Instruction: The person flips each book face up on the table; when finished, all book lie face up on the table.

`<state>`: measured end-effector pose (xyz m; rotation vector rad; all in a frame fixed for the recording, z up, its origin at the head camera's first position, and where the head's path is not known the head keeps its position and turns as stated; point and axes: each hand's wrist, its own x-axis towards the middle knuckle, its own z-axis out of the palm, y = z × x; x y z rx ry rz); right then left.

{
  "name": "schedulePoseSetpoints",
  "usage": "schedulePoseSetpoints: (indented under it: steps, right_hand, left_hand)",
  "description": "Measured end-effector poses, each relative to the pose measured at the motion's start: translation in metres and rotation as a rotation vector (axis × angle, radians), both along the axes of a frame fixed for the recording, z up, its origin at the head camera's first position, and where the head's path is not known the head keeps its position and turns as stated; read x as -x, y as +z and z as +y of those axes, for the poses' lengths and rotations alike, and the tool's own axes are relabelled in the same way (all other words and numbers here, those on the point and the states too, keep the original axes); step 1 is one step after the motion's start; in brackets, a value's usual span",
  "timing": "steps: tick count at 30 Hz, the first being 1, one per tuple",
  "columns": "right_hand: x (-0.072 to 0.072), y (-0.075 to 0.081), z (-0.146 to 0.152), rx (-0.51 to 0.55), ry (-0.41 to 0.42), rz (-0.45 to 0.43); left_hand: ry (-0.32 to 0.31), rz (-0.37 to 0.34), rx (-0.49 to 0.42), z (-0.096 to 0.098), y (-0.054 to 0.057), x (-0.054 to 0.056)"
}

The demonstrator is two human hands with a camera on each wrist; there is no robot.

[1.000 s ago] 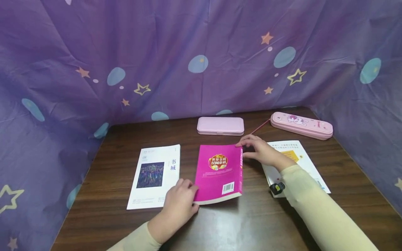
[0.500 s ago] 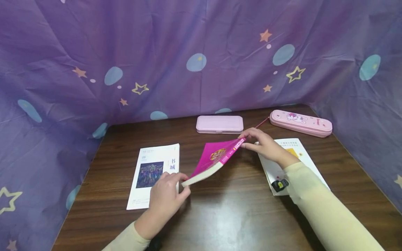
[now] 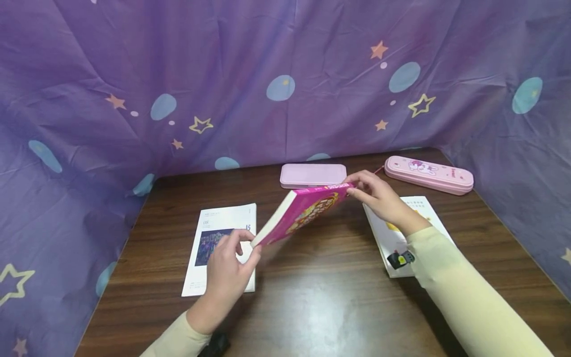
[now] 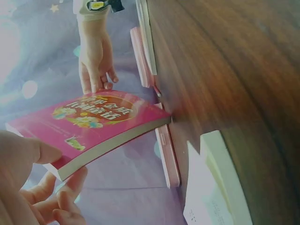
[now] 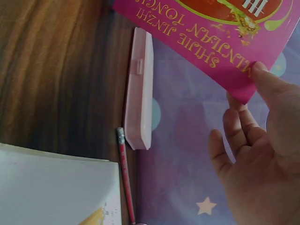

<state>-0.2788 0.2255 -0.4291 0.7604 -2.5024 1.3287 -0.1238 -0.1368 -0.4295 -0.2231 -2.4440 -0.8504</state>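
Between my two hands a magenta paperback book (image 3: 308,210) is held up off the table, tilted. My left hand (image 3: 229,263) pinches its near left corner between thumb and fingers. The thumb lies on the illustrated cover in the left wrist view, over the book (image 4: 89,122). My right hand (image 3: 381,198) pinches the opposite far corner; in the right wrist view its thumb presses the cover and the other fingers are partly behind. Below the left hand lies a white book (image 3: 227,215) with a dark picture, partly covered by that hand. Under the right forearm lies another white book (image 3: 383,238).
A plain pink pencil case (image 3: 312,174) lies at the back of the wooden table (image 3: 312,307). To its right is a pink case with a rabbit (image 3: 428,173). A red pencil (image 5: 124,173) lies between them. A purple star-patterned curtain (image 3: 250,74) hangs behind.
The magenta book has been lifted from the table and turned over, its other cover now facing me. My left hand has shifted up and left; the right has risen slightly.
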Motion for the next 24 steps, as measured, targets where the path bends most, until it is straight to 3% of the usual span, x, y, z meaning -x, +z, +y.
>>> schedulePoseSetpoints:
  steps: [9,15,18,21,24]
  right_hand:
    - [-0.003,0.009,0.001,0.068,-0.026,-0.107]
    - [-0.003,0.012,0.001,0.051,-0.039,-0.123]
    - [-0.001,0.013,0.001,0.035,-0.019,-0.175]
    - [0.001,0.009,0.002,-0.001,0.005,-0.231]
    - [0.002,0.001,0.006,-0.041,0.051,-0.284]
  left_hand:
    - [-0.024,0.015,-0.03,0.002,0.004,0.001]
    - [-0.027,0.038,-0.048,0.004,0.003,0.003]
    - [-0.038,0.031,-0.044,0.004,0.001,0.003]
    - [-0.049,-0.01,-0.034,0.003,-0.002,0.004]
    - [-0.039,-0.128,-0.058,0.001,-0.007,0.008]
